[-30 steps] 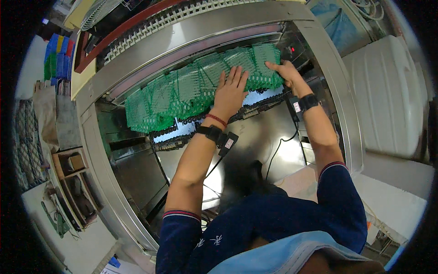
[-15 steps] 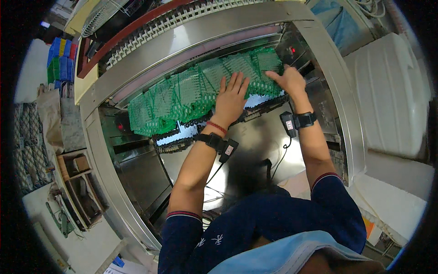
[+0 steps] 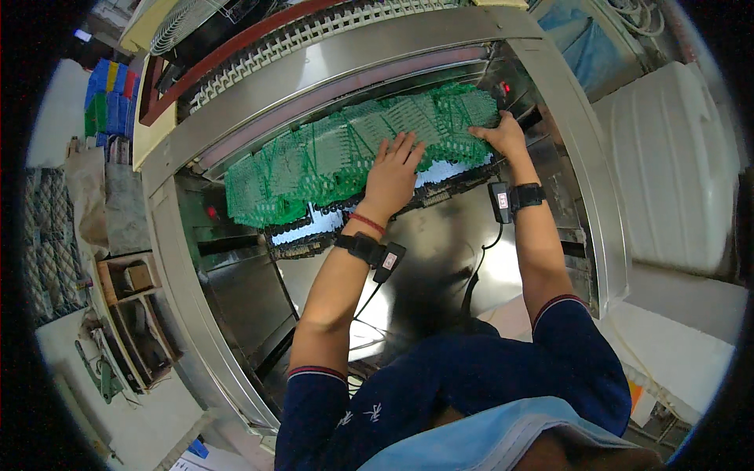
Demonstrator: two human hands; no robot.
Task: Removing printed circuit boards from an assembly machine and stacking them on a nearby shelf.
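Observation:
A row of green, hole-patterned sheets [image 3: 318, 161] lies overlapping and slanted along the far side of a metal-walled bay. My left hand [image 3: 395, 174] rests with outstretched fingers on the near edge of the row, right of its middle. At the row's right end is my right hand [image 3: 506, 137], its thumb pointing left toward the sheets and apart from its fingers. Some of the right fingertips are hard to make out against the dark wall. Beneath the sheets runs a dark toothed strip [image 3: 302, 250], with bright gaps showing beside it.
The bay has a broad steel frame [image 3: 314, 67]. Beyond it lies a white slatted conveyor [image 3: 259, 55] beside a dark red bar. Shiny metal [image 3: 440, 235] lies below my forearms. A wooden tray [image 3: 129, 282] stands left, and a large white plastic container [image 3: 667, 165] right.
My left hand has shifted slightly left and nearer to me along the sheets. My right hand has moved a little to the right, and the row's right end looks more bunched.

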